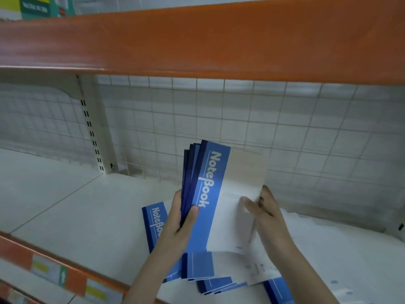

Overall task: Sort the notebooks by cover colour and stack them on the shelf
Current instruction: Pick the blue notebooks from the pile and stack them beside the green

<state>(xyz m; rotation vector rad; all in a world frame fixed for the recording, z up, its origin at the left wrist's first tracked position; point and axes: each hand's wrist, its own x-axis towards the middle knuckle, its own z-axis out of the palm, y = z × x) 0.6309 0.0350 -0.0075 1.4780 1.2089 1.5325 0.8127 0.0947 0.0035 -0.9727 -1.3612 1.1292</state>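
Note:
A bundle of several blue-and-white notebooks (215,183) stands tilted above the white shelf (72,205), spines fanned at the upper left. My left hand (183,218) grips the bundle at its spine edge, thumb on the front cover. My right hand (264,212) holds the front notebook's right edge, fingers on the white cover. More blue notebooks (154,224) lie flat on the shelf under my arms, some spread loosely near the front edge (215,284).
An orange shelf board (197,40) hangs overhead. A white wire grid (241,119) backs the shelf, with a slotted upright post (92,128) at the left. The orange front rail (72,279) carries price labels. White sheets or covers (341,255) lie at the right.

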